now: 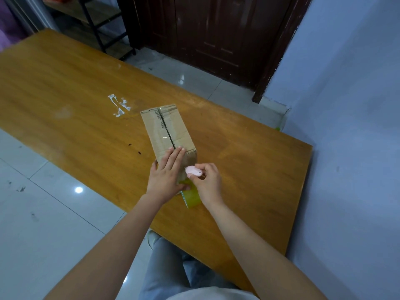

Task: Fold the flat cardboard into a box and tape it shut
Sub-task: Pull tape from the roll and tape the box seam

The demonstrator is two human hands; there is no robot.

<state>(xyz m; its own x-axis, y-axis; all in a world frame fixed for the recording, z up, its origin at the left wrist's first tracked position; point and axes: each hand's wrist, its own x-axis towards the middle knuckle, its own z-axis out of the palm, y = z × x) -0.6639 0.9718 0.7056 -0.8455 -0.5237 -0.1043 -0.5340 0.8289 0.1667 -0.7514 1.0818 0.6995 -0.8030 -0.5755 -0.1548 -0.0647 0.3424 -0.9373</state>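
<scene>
We seem to be in a plain room of a home or small storeroom. A long wooden worktop stands on glossy pale floor tiles, beside a bare bluish wall. Beyond it we see a dark wooden door and a black metal shelf rack.

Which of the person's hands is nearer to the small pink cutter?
Right. The right hand pinches the pink cutter in its grip at the box's near end. The left hand lies flat on the cardboard box, just beside it, apart.

Matt brown cardboard box under glossy clear tape, on a smooth varnished wooden table.
</scene>
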